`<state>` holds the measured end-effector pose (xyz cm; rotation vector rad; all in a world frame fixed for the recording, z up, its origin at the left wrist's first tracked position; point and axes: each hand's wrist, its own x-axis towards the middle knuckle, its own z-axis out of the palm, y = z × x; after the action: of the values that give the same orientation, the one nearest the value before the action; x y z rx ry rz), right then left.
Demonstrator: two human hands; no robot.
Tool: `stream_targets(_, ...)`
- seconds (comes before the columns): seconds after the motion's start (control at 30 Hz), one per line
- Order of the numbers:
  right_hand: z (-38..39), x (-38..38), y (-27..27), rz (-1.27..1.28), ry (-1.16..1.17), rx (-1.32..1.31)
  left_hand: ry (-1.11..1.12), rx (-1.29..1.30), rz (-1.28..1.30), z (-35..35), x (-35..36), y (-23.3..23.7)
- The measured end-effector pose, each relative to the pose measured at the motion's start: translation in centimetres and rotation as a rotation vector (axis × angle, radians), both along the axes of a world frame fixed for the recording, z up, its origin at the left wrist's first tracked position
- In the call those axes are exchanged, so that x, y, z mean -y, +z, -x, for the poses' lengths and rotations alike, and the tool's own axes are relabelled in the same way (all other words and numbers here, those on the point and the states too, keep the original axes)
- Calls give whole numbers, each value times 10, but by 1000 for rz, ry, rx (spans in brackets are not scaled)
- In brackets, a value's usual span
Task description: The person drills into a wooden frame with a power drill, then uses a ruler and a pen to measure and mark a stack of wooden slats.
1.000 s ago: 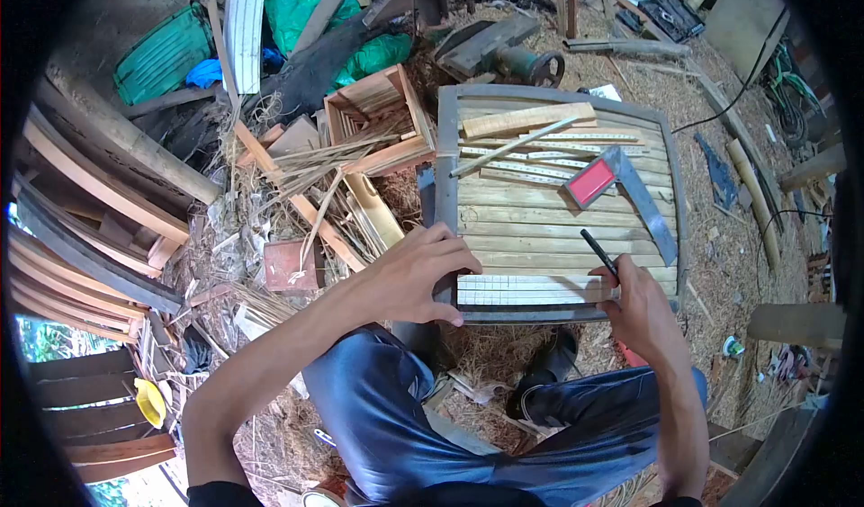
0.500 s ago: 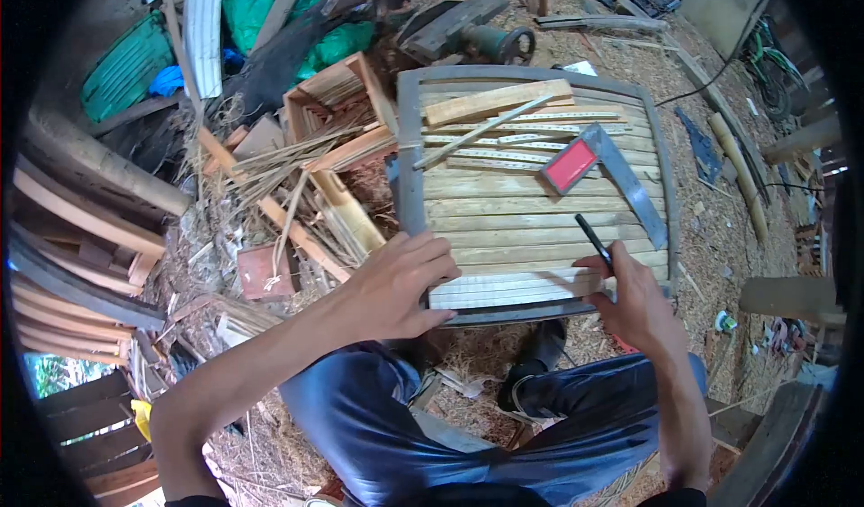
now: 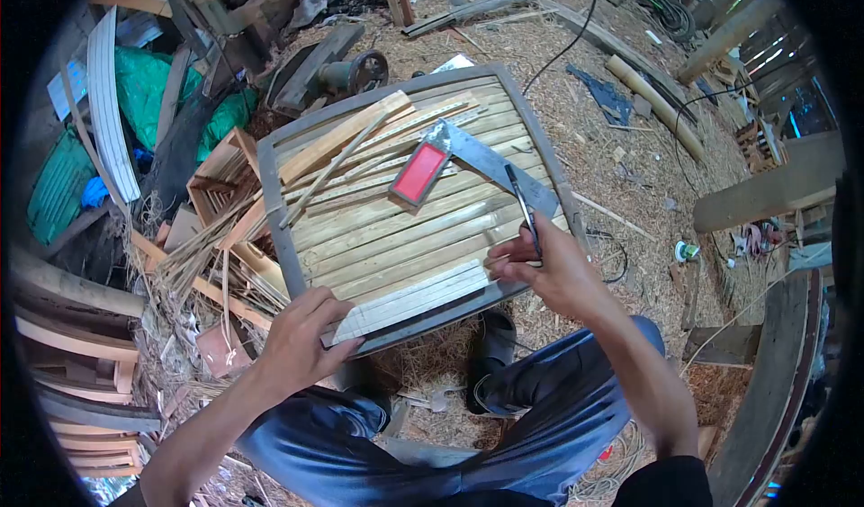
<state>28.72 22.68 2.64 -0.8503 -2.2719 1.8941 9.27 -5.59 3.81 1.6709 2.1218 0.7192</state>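
A row of pale wooden strips (image 3: 418,302) lies side by side along the near edge of a slatted wooden panel (image 3: 360,246) with a dark frame. My left hand (image 3: 301,340) is closed round the left end of these strips, thumb on the near side. In my right hand (image 3: 558,269) is a dark pen (image 3: 524,203), slanting up between the fingers. The right fingertips are close to the strips' right end. Farther up the panel rests a try square (image 3: 490,167) with a metal blade and a red-faced stock (image 3: 420,176).
Marked thin strips (image 3: 423,127) and a thicker batten (image 3: 346,136) lie on the panel's far part. Wooden box frames (image 3: 220,179) and loose sticks are at the left. Shavings cover the ground, with a bamboo pole (image 3: 657,107) and a beam (image 3: 765,192) at the right.
The view has turned, so the panel appears tilted and farther left. My right fingers have come off the strips' right end, still with the pen. My left hand stays at the left end.
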Motion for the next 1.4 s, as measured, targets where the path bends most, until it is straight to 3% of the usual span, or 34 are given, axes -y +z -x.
stream_targets(0.03, 2, 3, 1, 3, -7, -5, 14, 7, -4, -1, 0, 1)
stream_targets(0.1, 6, 7, 3, 252, -93, 95, 28, 7, -7, -2, -2, 2)
stream_targets(0.27, 4, 9, -1, 296, -110, 74, 41, 38, -26, -3, -3, 2)
stream_targets(0.5, -2, 5, -8, 37, -11, 54, 83, 38, -20, -3, 1, 0)
stream_targets(0.57, 10, 22, 35, -305, -88, 75, 52, 85, -46, 3, 4, -5)
stream_targets(0.63, 16, 26, 28, -50, -251, -239, 61, 74, -37, 8, 5, -6)
stream_targets(0.67, 22, 30, 24, -41, -222, -239, 18, 81, -34, 9, 6, -7)
stream_targets(0.73, 30, 36, 17, 381, -77, -515, 29, 71, -46, 11, 6, -8)
stream_targets(0.97, 64, 77, 32, 285, 206, -207, -11, 53, -95, 22, 6, -10)
stream_targets(1.13, 69, 67, 19, 294, 217, -123, -50, 38, -124, 30, 5, -20)
stream_targets(1.3, 71, 77, 7, 394, 225, -226, -93, 104, -157, 35, 2, -26)
stream_targets(1.37, 69, 74, 1, 233, 349, -224, -93, 131, -134, 35, 1, -25)
stream_targets(1.4, 71, 83, 4, 362, 238, -272, -96, 145, -117, 36, 0, -23)
